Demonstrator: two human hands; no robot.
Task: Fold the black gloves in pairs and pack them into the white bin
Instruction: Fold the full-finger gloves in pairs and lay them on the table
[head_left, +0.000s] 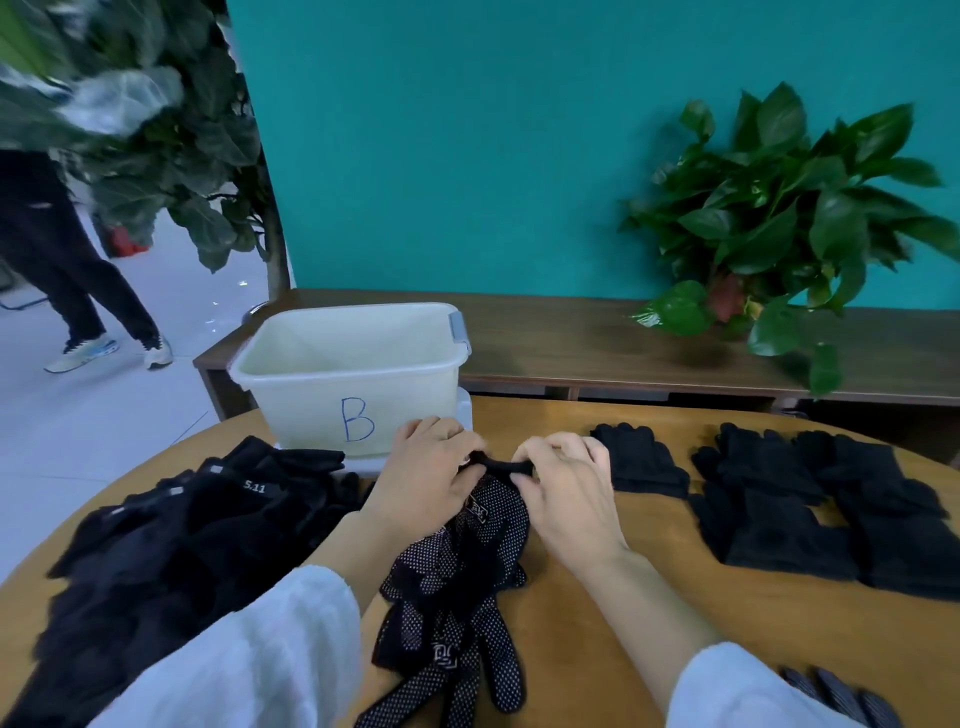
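Note:
A pair of black gloves with white grip dots (457, 587) lies stacked on the wooden table, fingers pointing toward me and cuffs toward the bin. My left hand (423, 475) and my right hand (563, 486) both pinch the black cuff edge at the far end of this pair. The white bin (353, 358), marked with a blue "B", stands just behind my hands and looks empty. A heap of black gloves (182, 545) lies at the left, one tagged "5.11".
More black gloves lie flat at the right (826, 499), with one pair nearer the middle (641, 460). A striped glove (841, 693) shows at the bottom right. A potted plant (779, 218) stands on the shelf behind. A person walks at far left (62, 249).

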